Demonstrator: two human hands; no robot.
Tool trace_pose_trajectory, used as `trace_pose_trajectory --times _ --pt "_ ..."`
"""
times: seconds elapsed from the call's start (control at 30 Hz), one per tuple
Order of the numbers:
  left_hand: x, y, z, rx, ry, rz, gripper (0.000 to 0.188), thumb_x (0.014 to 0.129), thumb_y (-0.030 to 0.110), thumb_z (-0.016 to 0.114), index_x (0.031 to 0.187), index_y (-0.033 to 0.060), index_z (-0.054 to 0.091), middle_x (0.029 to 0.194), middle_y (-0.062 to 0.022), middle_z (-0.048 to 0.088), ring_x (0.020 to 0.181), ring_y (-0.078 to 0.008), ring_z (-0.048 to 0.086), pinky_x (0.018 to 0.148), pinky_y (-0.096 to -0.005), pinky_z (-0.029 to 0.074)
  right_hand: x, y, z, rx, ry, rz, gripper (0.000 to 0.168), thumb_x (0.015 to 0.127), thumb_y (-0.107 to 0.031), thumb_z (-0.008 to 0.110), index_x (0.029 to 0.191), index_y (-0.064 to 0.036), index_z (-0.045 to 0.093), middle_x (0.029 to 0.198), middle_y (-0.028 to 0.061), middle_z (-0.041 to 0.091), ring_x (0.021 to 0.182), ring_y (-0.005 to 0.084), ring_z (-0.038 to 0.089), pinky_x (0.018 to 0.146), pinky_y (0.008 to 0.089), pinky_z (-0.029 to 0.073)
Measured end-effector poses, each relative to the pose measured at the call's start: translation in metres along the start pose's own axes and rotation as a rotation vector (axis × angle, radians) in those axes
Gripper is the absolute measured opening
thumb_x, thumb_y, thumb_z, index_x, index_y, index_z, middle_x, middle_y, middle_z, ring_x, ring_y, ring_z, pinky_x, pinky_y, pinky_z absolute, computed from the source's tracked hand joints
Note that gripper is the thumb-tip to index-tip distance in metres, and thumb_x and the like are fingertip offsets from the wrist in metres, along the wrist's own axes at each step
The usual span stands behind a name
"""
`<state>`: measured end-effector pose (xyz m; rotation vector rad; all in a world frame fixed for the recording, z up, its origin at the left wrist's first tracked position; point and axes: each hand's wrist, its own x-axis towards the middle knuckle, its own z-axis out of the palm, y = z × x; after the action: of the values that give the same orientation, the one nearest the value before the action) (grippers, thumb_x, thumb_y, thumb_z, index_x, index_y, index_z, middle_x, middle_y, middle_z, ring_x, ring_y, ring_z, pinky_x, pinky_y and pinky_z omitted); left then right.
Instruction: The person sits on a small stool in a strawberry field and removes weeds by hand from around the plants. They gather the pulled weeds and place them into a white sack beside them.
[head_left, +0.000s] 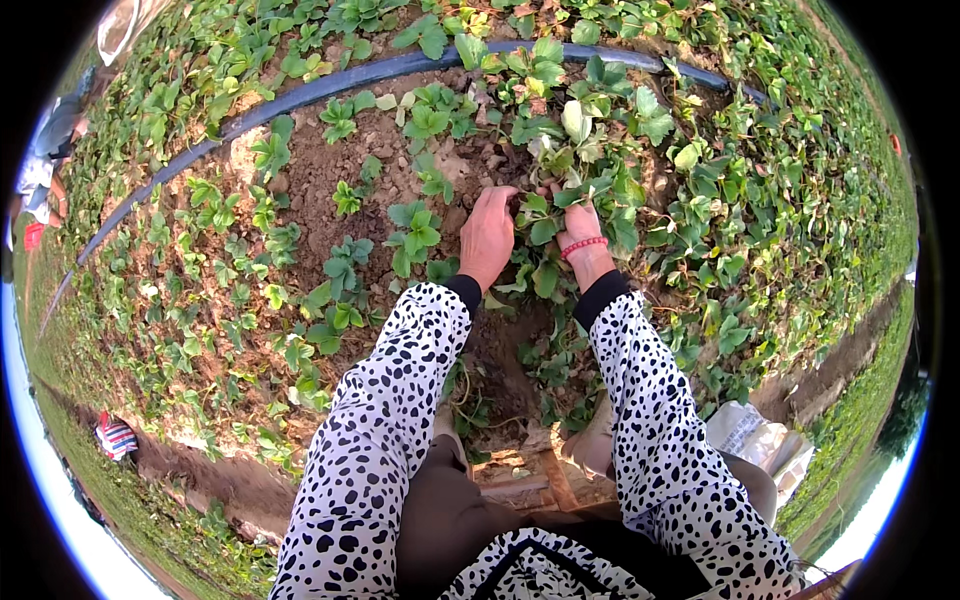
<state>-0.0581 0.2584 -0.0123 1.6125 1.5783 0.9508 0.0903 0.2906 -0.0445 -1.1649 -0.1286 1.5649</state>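
Note:
Low strawberry plants (417, 232) with toothed green leaves grow in brown soil (315, 165) before me. My left hand (487, 234) is low over the soil, back up, its fingers curled toward the stems on its right; the fingertips are hidden. Just right of it, my right hand (583, 236), with a red bead bracelet (583, 246) at the wrist, holds a leafy bunch of strawberry plants (574, 187). Leaves cover most of its fingers. Some leaves above that hand show pale undersides.
A dark hose (360, 75) curves across the bed beyond my hands. Beneath me is a wooden frame (559, 480). A white sack (757, 442) lies at lower right, a striped bag (116, 436) at lower left. Another person (49, 165) is at the far left, near a red container (33, 235).

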Motion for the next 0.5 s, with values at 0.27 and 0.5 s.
trace_pose_trajectory --times 0.27,0.5 --pt "0.053 -0.003 0.015 0.137 0.091 0.138 0.027 0.077 0.006 0.055 0.103 0.0081 0.049 0.099 -0.0141 0.051 0.088 -0.0372 0.053 0.068 -0.0446 0.043 -0.003 -0.001 0.004 0.085 -0.032 0.002 0.016 0.086 -0.017 0.061 0.098 -0.006 0.058 0.096 0.0078 0.063 0.080 0.0181 0.059 0.071 0.0341 0.051" --pt "0.069 -0.020 0.020 -0.093 0.040 0.211 0.024 0.078 0.010 0.061 0.102 0.0069 0.060 0.093 -0.0159 0.059 0.087 -0.0341 0.057 0.073 -0.0355 0.046 -0.001 0.002 0.015 0.060 0.139 -0.027 0.018 0.087 -0.016 0.060 0.102 -0.007 0.056 0.093 0.0064 0.062 0.077 0.0192 0.060 0.063 0.0367 0.052"
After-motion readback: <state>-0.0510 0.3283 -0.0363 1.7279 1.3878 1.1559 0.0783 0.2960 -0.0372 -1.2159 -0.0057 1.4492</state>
